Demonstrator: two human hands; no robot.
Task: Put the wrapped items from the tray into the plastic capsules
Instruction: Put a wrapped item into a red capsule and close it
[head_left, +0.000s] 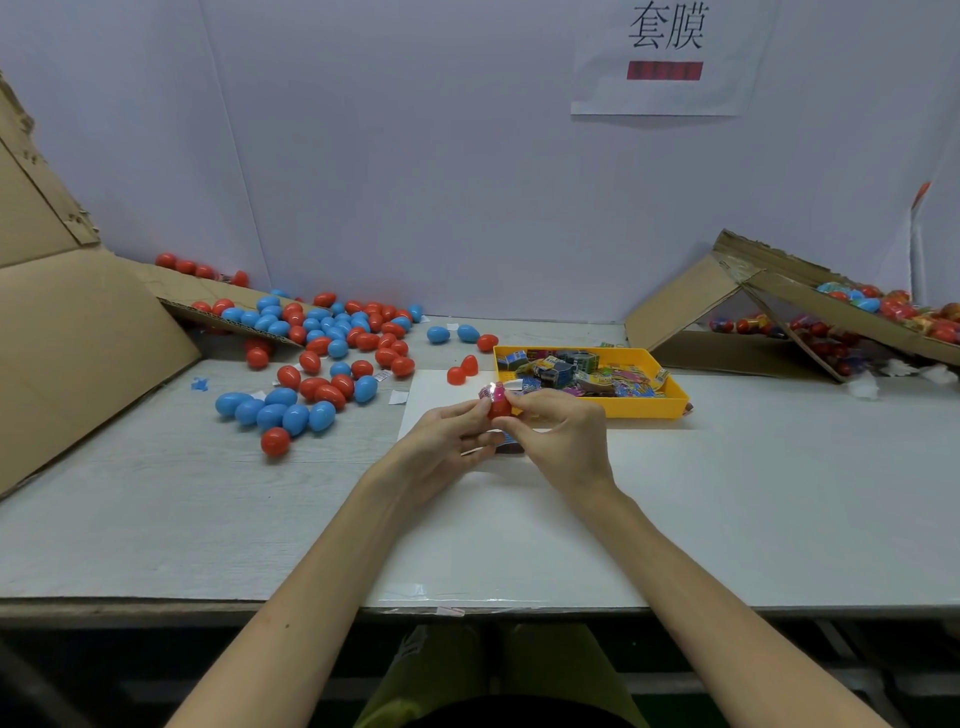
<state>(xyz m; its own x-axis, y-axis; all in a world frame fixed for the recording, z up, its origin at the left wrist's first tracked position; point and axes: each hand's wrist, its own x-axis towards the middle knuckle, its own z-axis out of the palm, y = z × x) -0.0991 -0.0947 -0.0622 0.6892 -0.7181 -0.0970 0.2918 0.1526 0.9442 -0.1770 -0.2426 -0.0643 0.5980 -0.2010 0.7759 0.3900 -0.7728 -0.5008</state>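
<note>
Capsule half (500, 410), red: held above the white sheet (441, 387), just in front of the tray (644, 410). It is pinched from both sides by the curled fingers of the left hand (441, 439) and the right hand (563, 434).
Wrapped item (492, 389), pink and silver: seated in the half's mouth and touched by the right fingertips.
Tray, yellow: filled with assorted wrapped items (582, 374).
2 loose red halves (462, 371): stood on the sheet, left of the tray.
Capsules (322, 348), red and blue: scattered at table left, beside a cardboard box (78, 338).
Second box (779, 306): tilted at right, with filmed capsules inside.
</note>
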